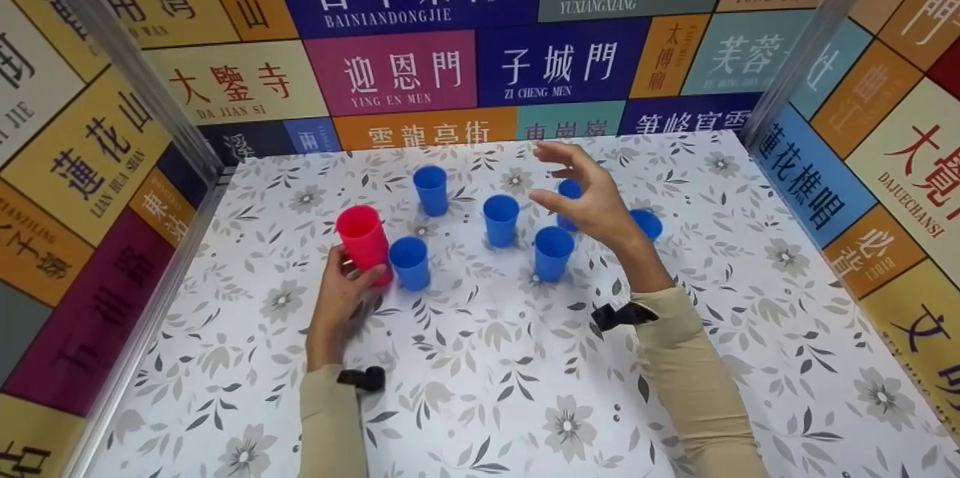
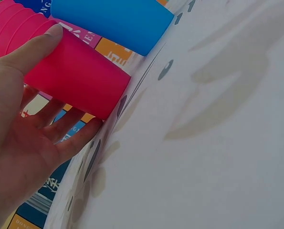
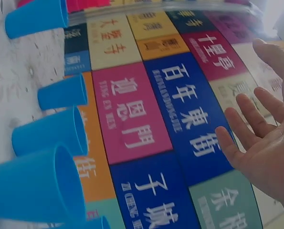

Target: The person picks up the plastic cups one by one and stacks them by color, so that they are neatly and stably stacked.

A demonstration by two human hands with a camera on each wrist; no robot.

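While our left hand (image 1: 340, 292) is clasping a stack of red, tapered plastic cups (image 1: 365, 250) beside a blue, tapered plastic cup (image 1: 410, 266) on the white floral tabletop (image 1: 450, 365), our right hand (image 1: 598, 204) is hovering, fingers and thumb apart, near more blue cups (image 1: 554, 256).

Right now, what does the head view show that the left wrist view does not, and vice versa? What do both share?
Only the head view: the right hand, both sleeves and most of the blue cups. Only the left wrist view: the palm of the left hand. Both: that hand holding red cups, one blue cup, the patterned table.
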